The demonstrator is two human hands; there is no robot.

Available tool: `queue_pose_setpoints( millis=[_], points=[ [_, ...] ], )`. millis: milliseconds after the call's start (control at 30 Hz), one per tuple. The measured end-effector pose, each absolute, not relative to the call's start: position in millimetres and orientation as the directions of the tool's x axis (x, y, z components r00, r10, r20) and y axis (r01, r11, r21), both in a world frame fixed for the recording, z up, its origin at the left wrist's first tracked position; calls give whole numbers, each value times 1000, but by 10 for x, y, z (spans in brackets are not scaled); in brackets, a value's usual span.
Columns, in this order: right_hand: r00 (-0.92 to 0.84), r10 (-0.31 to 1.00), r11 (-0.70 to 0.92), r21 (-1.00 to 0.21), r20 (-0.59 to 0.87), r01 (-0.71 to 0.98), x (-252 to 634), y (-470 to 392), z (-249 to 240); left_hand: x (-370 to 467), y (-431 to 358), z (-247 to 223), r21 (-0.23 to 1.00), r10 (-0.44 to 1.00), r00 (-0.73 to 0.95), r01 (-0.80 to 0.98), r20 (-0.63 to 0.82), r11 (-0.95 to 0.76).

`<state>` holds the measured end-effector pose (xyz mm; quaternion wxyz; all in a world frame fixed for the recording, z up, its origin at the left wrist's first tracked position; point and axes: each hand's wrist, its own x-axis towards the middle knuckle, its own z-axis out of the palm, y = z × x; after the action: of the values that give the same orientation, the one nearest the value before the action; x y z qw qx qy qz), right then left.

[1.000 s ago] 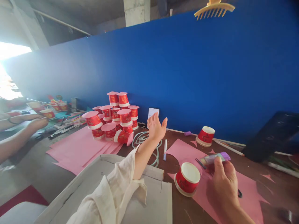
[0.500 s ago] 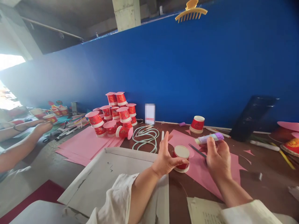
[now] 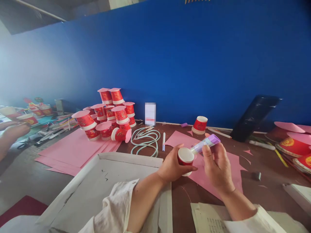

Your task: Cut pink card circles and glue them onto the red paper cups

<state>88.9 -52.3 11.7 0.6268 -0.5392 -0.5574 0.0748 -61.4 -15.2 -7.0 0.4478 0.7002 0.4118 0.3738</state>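
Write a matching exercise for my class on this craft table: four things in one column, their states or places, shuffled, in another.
Column 1
1. Left hand
2. Right hand
3. Pale green cable
4. Long black object

Column 2
A. Lies in loops
B. Grips a red cup
C. Tilts near the blue board
D. Holds a purple-ended tube

Right pairs: 1-B, 2-D, 3-A, 4-C

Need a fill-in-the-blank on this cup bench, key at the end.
The left hand holds a red cup, the right hand a tube with a ____ end. The discs on the stacked cups are ____. Low in that pile, one toppled cup lies on its ____. The tall panel behind is ____.

purple; pink; side; blue
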Motion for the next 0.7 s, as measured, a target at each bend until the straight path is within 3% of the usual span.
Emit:
queue_pose_setpoints(
  millis=[267,467,700],
  points=[
    [353,714,276,-707,604,651,955,-454,87,-629,-168,-31,926,911,392,281,131,-254],
    [383,683,331,-731,622,597,934,-480,177,-626,-165,-38,916,906,401,297,136,-269],
    [272,767,314,-710,581,631,938,-442,171,-623,-168,-21,906,899,406,296,166,-301]
  ],
)
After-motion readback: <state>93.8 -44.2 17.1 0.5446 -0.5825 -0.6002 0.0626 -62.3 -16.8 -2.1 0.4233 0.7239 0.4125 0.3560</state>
